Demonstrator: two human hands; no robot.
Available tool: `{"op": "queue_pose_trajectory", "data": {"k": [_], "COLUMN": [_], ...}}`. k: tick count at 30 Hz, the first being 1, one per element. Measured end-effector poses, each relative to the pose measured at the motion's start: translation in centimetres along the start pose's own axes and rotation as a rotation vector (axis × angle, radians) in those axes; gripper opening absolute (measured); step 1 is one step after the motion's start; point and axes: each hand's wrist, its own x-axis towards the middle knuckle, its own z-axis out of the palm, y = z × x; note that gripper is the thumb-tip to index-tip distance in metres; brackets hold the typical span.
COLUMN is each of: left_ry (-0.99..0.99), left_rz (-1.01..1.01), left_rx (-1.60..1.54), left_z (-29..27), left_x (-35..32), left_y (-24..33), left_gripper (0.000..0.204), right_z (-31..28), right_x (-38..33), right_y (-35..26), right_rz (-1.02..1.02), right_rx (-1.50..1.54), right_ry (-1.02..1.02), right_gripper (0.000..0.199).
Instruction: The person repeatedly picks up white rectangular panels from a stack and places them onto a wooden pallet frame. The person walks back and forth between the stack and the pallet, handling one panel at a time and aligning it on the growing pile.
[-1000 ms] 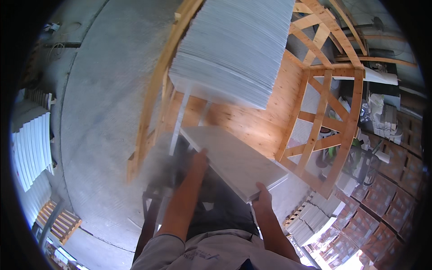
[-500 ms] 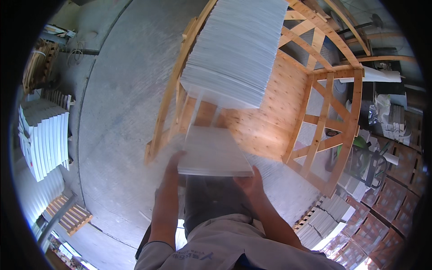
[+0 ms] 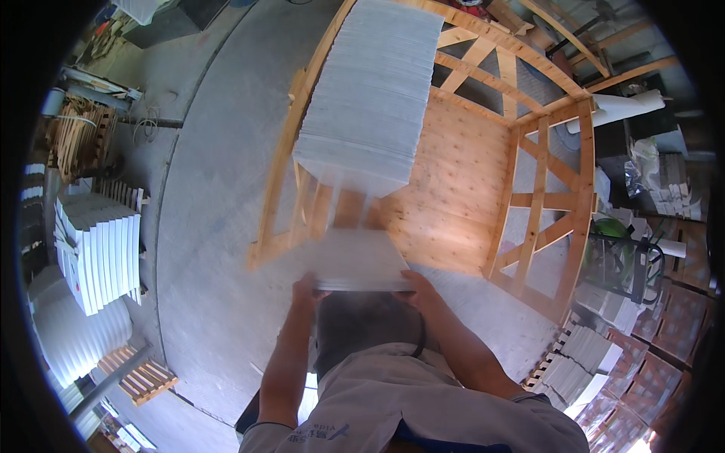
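A thin stack of flat, pale grey slabs lies level in front of my body, with layered edges toward me. My left hand grips its near left corner. My right hand is wrapped round the near right corner, its fingers partly hidden beneath. Just beyond, a long row of similar pale slabs stands packed in a wooden crate. Between the held slabs and the row, two pale strips run over the crate's floor, blurred.
The crate's slatted side rises at the right, a long beam at the left. White slabs and a wooden pallet stand far left. Stacked grey slabs and brown crates stand at the right.
My left hand has shifted from the slabs' left side to their near left corner. My right hand stays at the near right corner. The whole view has turned slightly.
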Motion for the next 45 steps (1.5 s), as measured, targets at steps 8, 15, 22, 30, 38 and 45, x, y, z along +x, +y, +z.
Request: {"op": "queue_pose_trajectory", "data": {"k": [8, 15, 22, 30, 38, 45], "left_ry": [-0.004, 0.099, 0.102, 0.151, 0.418, 0.387], "left_rz": [-0.165, -0.149, -0.150, -0.064, -0.041, -0.011], "left_rx": [-0.135, 0.001, -0.202, -0.451, -0.388, -0.383], "left_z": [0.7, 1.4, 1.9, 5.7, 7.3, 6.5], "left_x": [1.0, 3.7, 3.0, -1.6, -1.1, 0.9], "left_y": [1.3, 0.7, 0.7, 0.9, 0.9, 3.3], "left_gripper": [0.043, 0.049, 0.048, 0.048, 0.034, 0.032], "right_z": [1.9, 3.2, 1.8, 0.8, 0.7, 4.9], "right_x": [0.7, 0.1, 0.3, 2.6, 3.6, 0.5], "right_y": [-1.3, -2.5, -2.8, -4.8, -3.6, -4.4], "right_rz": [0.079, -0.007, 0.072, 0.291, 0.339, 0.259], "right_rx": [0.001, -0.077, 0.034, -0.061, 0.039, 0.157], "right_ry": [0.095, 0.227, 0.166, -0.021, -0.087, -0.051], "right_gripper": [0.037, 0.040, 0.044, 0.042, 0.043, 0.039]}}
